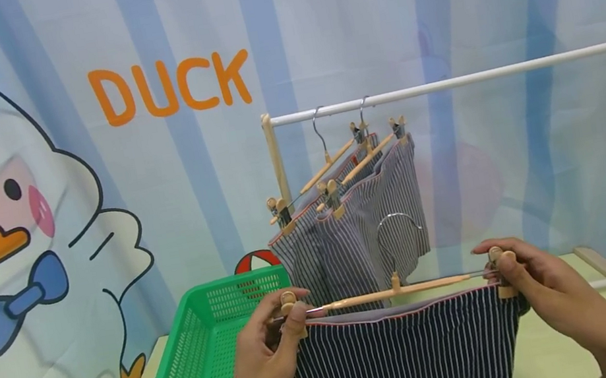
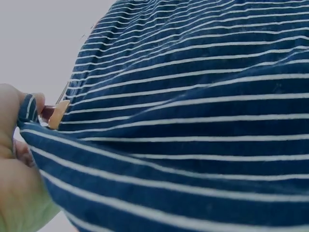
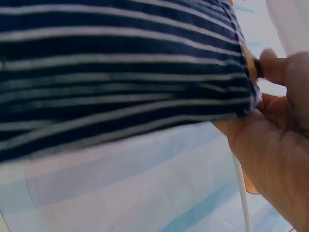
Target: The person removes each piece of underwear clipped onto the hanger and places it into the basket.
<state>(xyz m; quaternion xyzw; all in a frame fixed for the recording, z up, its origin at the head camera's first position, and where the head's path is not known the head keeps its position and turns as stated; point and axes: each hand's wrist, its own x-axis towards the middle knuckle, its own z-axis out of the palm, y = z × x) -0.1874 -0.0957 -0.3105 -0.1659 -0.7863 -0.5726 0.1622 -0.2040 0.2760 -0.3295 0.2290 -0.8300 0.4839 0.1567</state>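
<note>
Clothes rack [image 1: 442, 85]: bears two hung garments [image 1: 351, 248] near its left end. Green basket [image 1: 178, 363]: before the rack, toward its left end. Dark striped garment [image 1: 404, 359]: in front of the rack, clipped to a hanger [image 1: 433, 285] (hook [image 1: 395, 215] apart from the rack). Left hand [image 1: 265, 356], right hand [image 1: 553, 284]: each pinches one end clip [image 1: 496, 257]

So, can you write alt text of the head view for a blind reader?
A person's left hand and right hand grip the clips of a hanger holding a dark striped garment. Behind, two striped garments hang from a white rail; a green basket sits at left.
</note>
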